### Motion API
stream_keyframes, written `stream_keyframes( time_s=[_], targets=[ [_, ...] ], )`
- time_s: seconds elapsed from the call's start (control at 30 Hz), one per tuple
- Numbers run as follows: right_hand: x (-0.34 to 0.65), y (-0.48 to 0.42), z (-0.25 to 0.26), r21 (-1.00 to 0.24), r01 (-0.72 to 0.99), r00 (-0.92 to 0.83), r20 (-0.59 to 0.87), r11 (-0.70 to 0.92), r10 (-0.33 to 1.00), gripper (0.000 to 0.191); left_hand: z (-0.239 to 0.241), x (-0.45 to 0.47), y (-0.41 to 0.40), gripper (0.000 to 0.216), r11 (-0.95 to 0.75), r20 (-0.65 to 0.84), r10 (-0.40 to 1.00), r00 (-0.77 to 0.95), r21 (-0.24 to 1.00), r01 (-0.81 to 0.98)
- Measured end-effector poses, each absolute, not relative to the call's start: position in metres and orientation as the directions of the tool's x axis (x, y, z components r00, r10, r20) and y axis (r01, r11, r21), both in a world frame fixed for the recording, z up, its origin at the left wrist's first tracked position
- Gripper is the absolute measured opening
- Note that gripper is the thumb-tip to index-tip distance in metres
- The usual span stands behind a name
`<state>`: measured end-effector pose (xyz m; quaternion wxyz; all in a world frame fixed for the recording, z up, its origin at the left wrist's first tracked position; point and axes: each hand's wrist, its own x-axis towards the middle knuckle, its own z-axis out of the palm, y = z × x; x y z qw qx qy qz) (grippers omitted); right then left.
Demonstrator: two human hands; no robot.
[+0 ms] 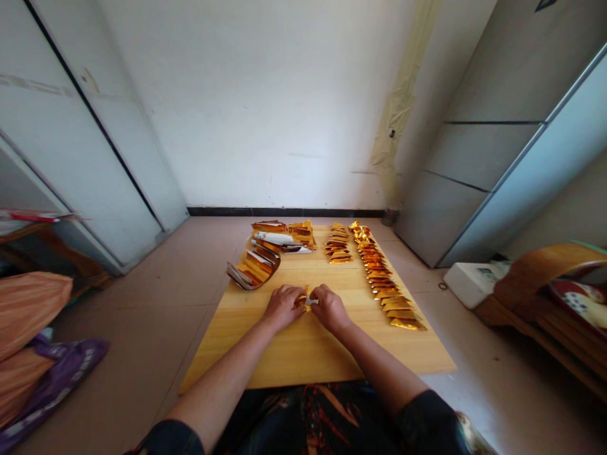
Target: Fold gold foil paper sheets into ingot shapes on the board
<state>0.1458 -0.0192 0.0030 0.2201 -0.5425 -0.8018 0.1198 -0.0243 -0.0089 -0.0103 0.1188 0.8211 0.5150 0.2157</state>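
Over the middle of the wooden table, my left hand (286,304) and my right hand (330,308) meet at a small piece of gold foil paper (308,298). Its pale side shows between the fingers of both hands, which are bent closed on it; the fingers cover most of the paper. Beyond my left hand lie a curled bundle of gold paper (256,268) and a stack of gold and white sheets (284,237). A short row of folded gold pieces (338,243) stands past my right hand. Along the table's right side runs a longer row of folded gold pieces (379,275).
The wooden table (303,360) reaches close to my lap. A grey refrigerator (474,145) and a white box (474,284) stand to the right, beside wooden furniture (535,309). Orange and purple bags (61,373) lie at the left, near a pale cabinet (95,139).
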Motion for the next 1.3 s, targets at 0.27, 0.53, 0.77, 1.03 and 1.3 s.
stream_keyframes(
  time_s=[0.27,0.53,0.77,1.03,1.3],
  targets=[
    [0.132,-0.048,-0.009,-0.359,0.821,-0.371,0.257,0.445,0.892,0.015,-0.009,-0.021,-0.008,0.013,-0.387,0.194,0.922,0.336,0.413,0.824],
    [0.127,-0.060,-0.011,-0.101,0.883,-0.416,0.281,0.458,0.865,0.016,-0.003,-0.022,-0.005,0.012,-0.458,0.187,0.889,0.418,0.355,0.815],
    [0.124,-0.056,-0.016,0.007,0.851,-0.511,0.247,0.525,0.824,0.021,0.003,-0.016,-0.005,0.008,-0.404,0.157,0.915,0.373,0.320,0.857],
    [0.147,-0.038,-0.001,0.014,0.825,-0.562,0.130,0.565,0.817,0.025,0.010,-0.012,-0.008,0.015,-0.408,0.168,0.911,0.378,0.220,0.886],
    [0.169,-0.013,0.028,0.112,0.766,-0.635,-0.016,0.633,0.772,0.022,0.012,-0.024,0.007,0.028,-0.523,0.105,0.852,0.513,0.177,0.833]
  ],
)
